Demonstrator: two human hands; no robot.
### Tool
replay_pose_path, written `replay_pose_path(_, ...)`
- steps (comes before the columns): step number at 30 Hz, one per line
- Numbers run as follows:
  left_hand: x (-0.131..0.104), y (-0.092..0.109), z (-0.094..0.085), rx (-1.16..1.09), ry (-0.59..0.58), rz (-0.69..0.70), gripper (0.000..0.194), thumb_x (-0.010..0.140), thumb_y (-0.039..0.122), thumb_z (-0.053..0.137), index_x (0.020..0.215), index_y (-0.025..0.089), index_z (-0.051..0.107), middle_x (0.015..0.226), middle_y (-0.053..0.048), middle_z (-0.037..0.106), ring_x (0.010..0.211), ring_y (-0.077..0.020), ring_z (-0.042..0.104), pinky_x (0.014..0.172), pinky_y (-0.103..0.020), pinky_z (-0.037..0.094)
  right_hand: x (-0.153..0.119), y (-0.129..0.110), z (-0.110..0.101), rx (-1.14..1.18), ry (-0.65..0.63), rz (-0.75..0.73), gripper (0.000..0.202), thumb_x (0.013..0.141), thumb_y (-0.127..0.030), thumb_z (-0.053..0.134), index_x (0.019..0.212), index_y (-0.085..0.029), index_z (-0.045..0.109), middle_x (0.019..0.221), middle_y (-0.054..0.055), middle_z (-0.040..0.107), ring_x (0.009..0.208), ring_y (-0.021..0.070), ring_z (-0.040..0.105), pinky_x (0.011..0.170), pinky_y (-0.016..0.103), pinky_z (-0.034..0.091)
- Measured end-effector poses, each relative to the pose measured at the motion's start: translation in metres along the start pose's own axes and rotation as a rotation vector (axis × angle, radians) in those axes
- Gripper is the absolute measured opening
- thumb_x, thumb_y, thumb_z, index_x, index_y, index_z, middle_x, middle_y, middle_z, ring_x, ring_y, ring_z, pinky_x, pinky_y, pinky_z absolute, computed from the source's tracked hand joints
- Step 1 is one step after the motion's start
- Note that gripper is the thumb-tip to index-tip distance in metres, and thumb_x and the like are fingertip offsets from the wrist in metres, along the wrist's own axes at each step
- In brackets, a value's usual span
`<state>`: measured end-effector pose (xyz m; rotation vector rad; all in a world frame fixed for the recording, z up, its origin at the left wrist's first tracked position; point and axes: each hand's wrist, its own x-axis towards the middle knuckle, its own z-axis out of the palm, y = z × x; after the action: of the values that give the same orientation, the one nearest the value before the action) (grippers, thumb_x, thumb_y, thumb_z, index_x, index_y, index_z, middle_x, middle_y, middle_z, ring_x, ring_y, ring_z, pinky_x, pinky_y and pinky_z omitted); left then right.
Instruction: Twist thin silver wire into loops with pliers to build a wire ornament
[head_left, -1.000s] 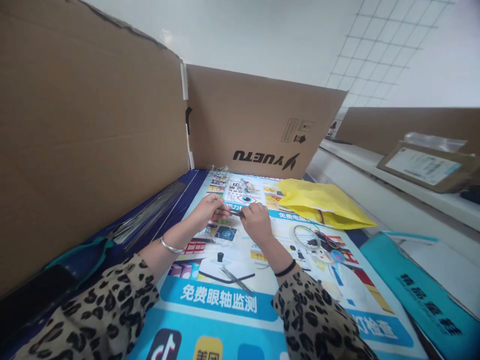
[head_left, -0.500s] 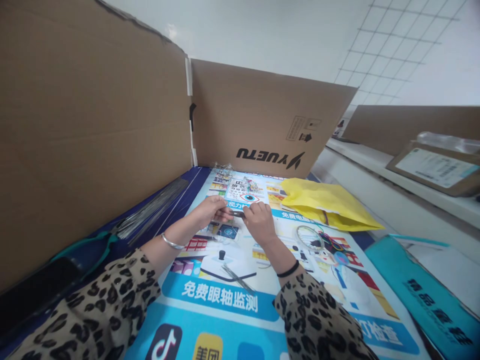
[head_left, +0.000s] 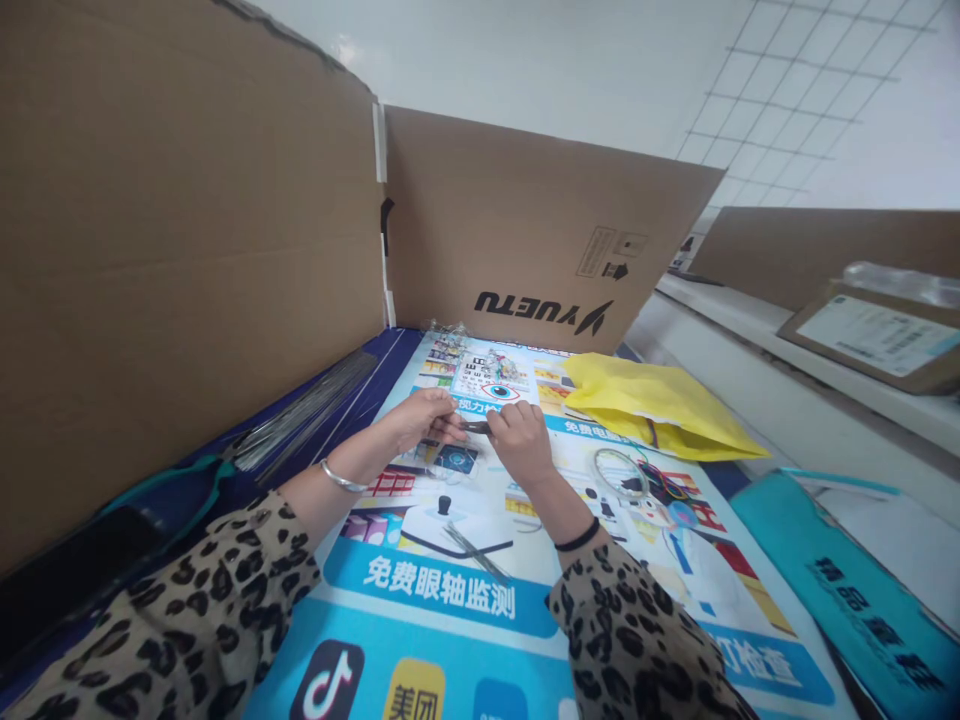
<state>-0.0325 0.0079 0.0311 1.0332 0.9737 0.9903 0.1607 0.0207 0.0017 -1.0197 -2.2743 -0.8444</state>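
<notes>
A small dark tool (head_left: 475,427) spans the gap between my hands above the printed sheet. Its right end is inside my right hand (head_left: 520,440), whose fingers are curled round it. My left hand (head_left: 426,418) is at the tool's other tip, thumb and fingers pinched together; what it pinches is too small to make out. Thin wire pieces (head_left: 474,552) lie on the sheet below my hands. Beyond them is a small tangled heap (head_left: 501,367) of fine clear and coloured bits.
Cardboard walls (head_left: 525,220) stand left and behind. A wire bundle (head_left: 307,415) lies at left, near a black and teal object (head_left: 172,510). Right are a yellow bag (head_left: 660,405), a wire coil (head_left: 621,474), coloured cords (head_left: 671,482) and a teal package (head_left: 855,580).
The view has shifted slightly. Both hands stay in nearly the same place with the dark tool between them.
</notes>
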Motion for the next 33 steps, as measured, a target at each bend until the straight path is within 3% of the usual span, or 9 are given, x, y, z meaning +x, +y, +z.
replay_pose_path(10, -0.004, 0.012, -0.007, 0.005, -0.12, 0.011, 0.026, 0.08, 0.038, 0.057, 0.082, 0.013, 0.051, 0.074, -0.011, 0.067, 0.068, -0.0231, 0.068, 0.057, -0.029, 0.053, -0.001, 0.007, -0.001, -0.035, 0.055, -0.025, 0.02, 0.086, -0.023, 0.042, 0.082, -0.02, 0.062, 0.069, 0.005, 0.049, 0.074, 0.0192, 0.037, 0.068, 0.035, 0.023)
replay_pose_path(18, -0.011, 0.018, -0.007, -0.04, -0.237, -0.015, 0.045, 0.079, 0.056, 0.048, 0.087, 0.012, 0.054, 0.082, -0.015, 0.069, 0.074, -0.0242, 0.068, 0.063, -0.031, 0.053, -0.001, 0.016, -0.01, -0.073, 0.125, -0.087, 0.018, 0.087, -0.024, 0.044, 0.085, -0.022, 0.061, 0.068, 0.004, 0.05, 0.074, 0.0183, 0.038, 0.071, 0.034, 0.024)
replay_pose_path(24, -0.009, 0.013, -0.006, 0.073, -0.233, 0.021, 0.032, 0.072, 0.039, 0.066, 0.085, 0.012, 0.055, 0.08, -0.01, 0.068, 0.071, -0.0192, 0.068, 0.06, -0.024, 0.052, 0.0, 0.016, -0.01, -0.094, 0.19, -0.133, 0.016, 0.086, -0.027, 0.047, 0.081, -0.021, 0.061, 0.065, 0.003, 0.048, 0.071, 0.0169, 0.037, 0.069, 0.034, 0.024)
replay_pose_path(33, -0.012, 0.009, 0.002, 0.114, -0.155, 0.057, 0.026, 0.073, 0.033, 0.067, 0.077, 0.011, 0.053, 0.067, -0.003, 0.065, 0.06, -0.0167, 0.067, 0.05, -0.019, 0.05, 0.0, 0.015, -0.005, -0.084, 0.186, -0.15, 0.024, 0.088, -0.034, 0.042, 0.08, -0.021, 0.06, 0.066, 0.003, 0.047, 0.073, 0.0174, 0.036, 0.07, 0.035, 0.022)
